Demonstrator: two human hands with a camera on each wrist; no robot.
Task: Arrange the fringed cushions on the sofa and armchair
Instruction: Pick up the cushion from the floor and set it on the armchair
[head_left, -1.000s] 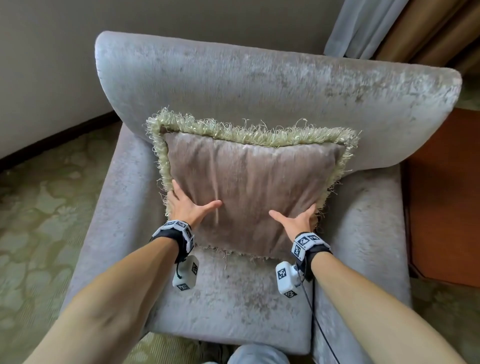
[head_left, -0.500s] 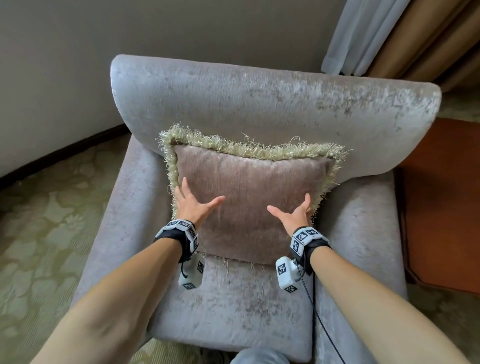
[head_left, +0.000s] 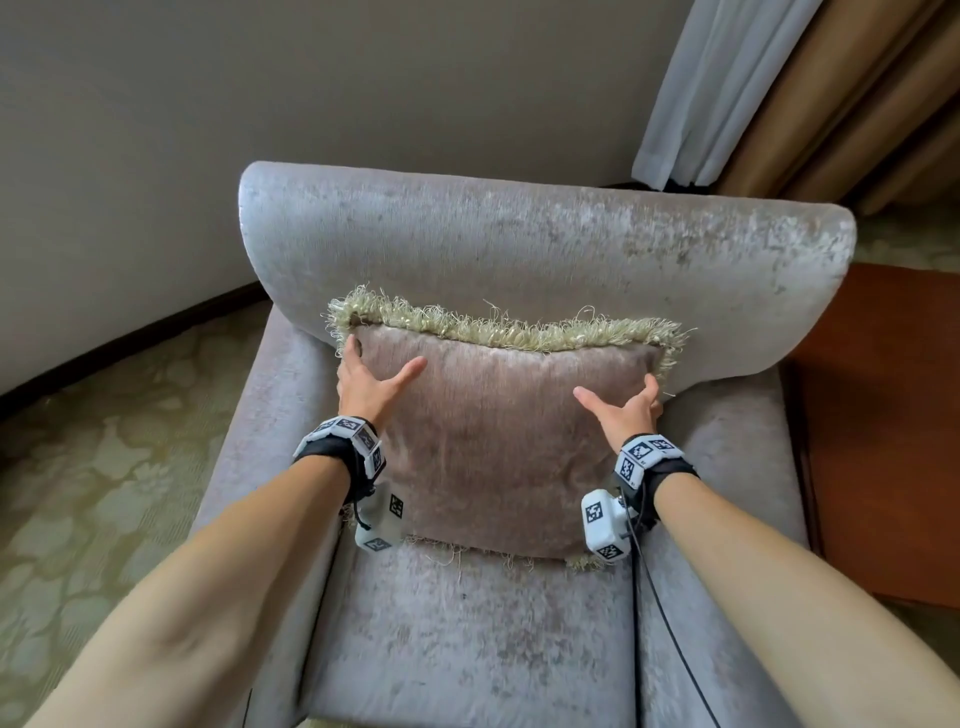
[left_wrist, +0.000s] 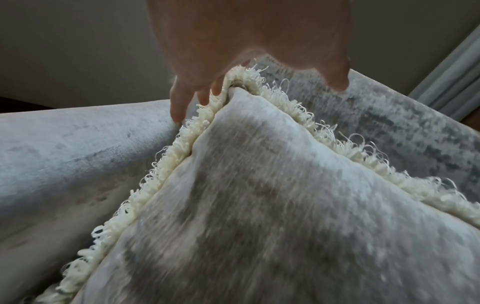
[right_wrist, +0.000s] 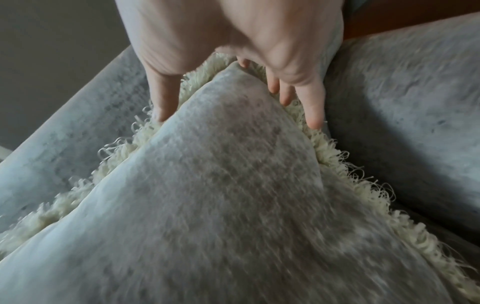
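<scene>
A mauve velvet cushion (head_left: 498, 441) with a pale green fringe leans against the back of the grey velvet armchair (head_left: 519, 249), its lower edge on the seat. My left hand (head_left: 382, 366) lies flat on the cushion's upper left corner, thumb spread inward. In the left wrist view its fingers (left_wrist: 179, 102) reach down past the fringe at that corner of the cushion (left_wrist: 259, 205). My right hand (head_left: 618, 402) presses the upper right corner. In the right wrist view its fingers (right_wrist: 314, 107) lie along the cushion's (right_wrist: 221, 185) side fringe and the thumb along the top.
A reddish wooden table (head_left: 883, 415) stands tight against the armchair's right side. Curtains (head_left: 779, 93) hang behind at the upper right, and a plain wall runs behind the chair. Patterned carpet (head_left: 104, 467) lies to the left.
Both hands have slid up the cushion's face from its lower half to its upper corners. The cushion now stands closer against the chair back.
</scene>
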